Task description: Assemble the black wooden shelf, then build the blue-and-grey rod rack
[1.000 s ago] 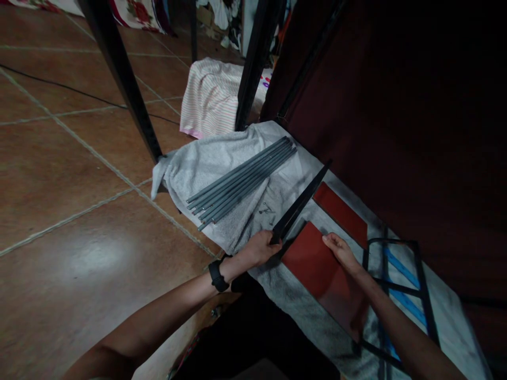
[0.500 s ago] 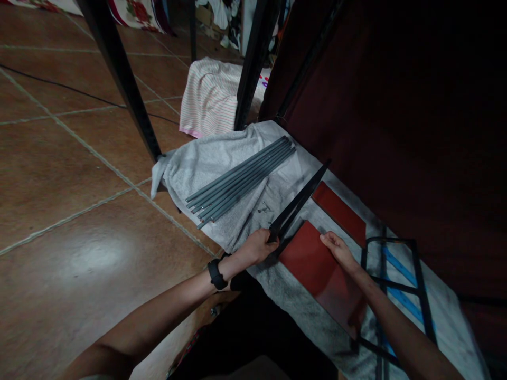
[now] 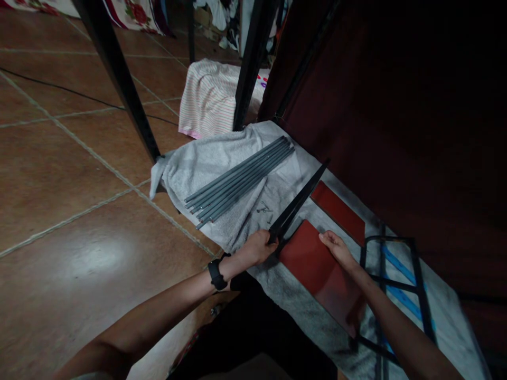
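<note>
Grey terry towel (image 3: 202, 161) | left hand (image 3: 260, 246) grips slim black metal bar (image 3: 299, 199) beside red rectangular board (image 3: 311, 264) | right hand (image 3: 336, 247) at board's edge, grip unclear | bar likely stiff; hold mid-length

My left hand (image 3: 261, 247) and right hand (image 3: 336, 247): bare. One black watch (image 3: 216, 274), broad-strapped, which I wear on my left wrist. Two forearms (image 3: 168, 307), mine, uncovered. Legwear (image 3: 269, 335), black, details lost in dimness. Left sleeve (image 3: 90, 377), greyish; only its edge shows.

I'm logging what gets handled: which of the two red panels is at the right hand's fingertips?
The larger red panel, nearer the person: the right hand is at its edge. The smaller red panel lies beyond, untouched.
</note>
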`<act>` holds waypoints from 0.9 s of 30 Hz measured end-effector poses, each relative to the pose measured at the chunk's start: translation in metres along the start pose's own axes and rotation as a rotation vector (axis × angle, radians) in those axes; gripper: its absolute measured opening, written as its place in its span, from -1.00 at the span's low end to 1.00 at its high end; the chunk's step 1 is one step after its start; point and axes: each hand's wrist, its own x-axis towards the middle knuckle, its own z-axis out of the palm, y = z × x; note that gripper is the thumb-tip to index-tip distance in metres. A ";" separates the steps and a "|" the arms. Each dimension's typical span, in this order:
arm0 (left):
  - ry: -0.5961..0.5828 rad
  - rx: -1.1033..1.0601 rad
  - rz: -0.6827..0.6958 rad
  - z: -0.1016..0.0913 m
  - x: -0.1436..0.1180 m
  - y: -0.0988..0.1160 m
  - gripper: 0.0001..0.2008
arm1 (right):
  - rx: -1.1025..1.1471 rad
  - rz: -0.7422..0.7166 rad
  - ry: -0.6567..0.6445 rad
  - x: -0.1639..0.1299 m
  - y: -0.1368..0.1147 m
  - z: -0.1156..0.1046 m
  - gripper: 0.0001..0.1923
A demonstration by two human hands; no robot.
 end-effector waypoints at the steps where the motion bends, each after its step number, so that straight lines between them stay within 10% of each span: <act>1: -0.014 0.022 0.002 0.000 0.000 0.000 -0.80 | -0.004 -0.001 -0.001 0.001 0.001 0.000 -0.41; 27: -0.008 0.196 0.020 0.016 -0.010 0.010 -0.81 | -0.024 -0.017 0.065 0.001 0.005 0.017 -0.43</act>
